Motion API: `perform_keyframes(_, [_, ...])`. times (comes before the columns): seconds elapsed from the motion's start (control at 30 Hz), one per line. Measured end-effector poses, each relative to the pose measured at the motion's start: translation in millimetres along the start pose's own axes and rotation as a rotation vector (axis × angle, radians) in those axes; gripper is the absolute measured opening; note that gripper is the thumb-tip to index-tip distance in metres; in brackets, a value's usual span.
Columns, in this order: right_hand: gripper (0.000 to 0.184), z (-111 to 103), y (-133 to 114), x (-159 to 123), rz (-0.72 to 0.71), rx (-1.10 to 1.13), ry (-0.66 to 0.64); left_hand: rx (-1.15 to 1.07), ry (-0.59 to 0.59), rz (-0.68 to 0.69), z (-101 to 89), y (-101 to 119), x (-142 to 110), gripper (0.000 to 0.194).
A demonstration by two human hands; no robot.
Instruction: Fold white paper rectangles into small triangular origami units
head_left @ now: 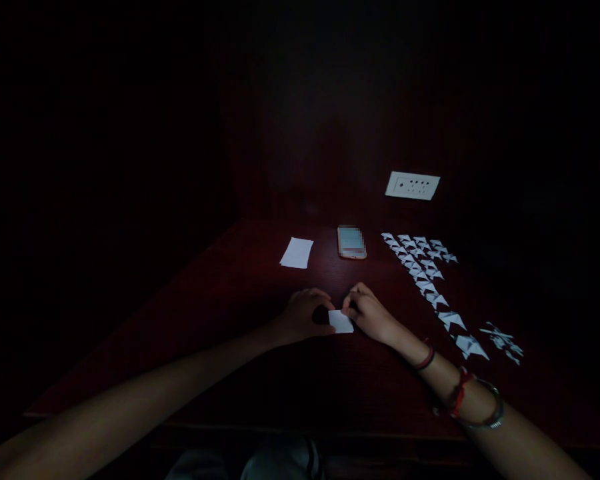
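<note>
A small white square of paper (341, 322) lies on the dark red table between my two hands. My left hand (307, 317) curves round its left side, with thumb and fingertips at the paper's left edge. The fingers of my right hand (367, 311) are bent into a pinch at its upper right corner. Whether the paper is folded or a single layer is too dim to tell.
A stack of white paper sheets (297, 253) lies farther back, beside a phone (351, 242). Rows of folded white paper shapes (425, 279) run down the right, near a pile of paper strips (503, 343). A socket plate (413, 186) is on the wall.
</note>
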State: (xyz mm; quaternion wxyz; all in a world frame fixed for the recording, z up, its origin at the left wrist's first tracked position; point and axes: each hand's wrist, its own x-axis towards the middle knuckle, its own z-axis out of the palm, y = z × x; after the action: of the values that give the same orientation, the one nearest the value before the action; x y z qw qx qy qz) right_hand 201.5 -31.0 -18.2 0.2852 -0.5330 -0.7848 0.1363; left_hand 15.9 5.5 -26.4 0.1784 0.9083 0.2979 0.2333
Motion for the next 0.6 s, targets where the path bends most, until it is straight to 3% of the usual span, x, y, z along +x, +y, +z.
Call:
perform_keyframes(0.2, [0.012,-6,-2,-3,-0.027,-0.009,0.091,-0.064,0.075,-0.014,4.5,6,24,0.008])
perform_keyframes(0.4, [0.012,-23,2,-1,-0.035,-0.068,0.262,-0.058,0.170,0.030,5.6,16,55,0.007])
perform_keyframes(0.6, [0.010,-29,-3,1,-0.130,-0.071,0.242,0.070,0.275,0.179,4.0,20,49,0.007])
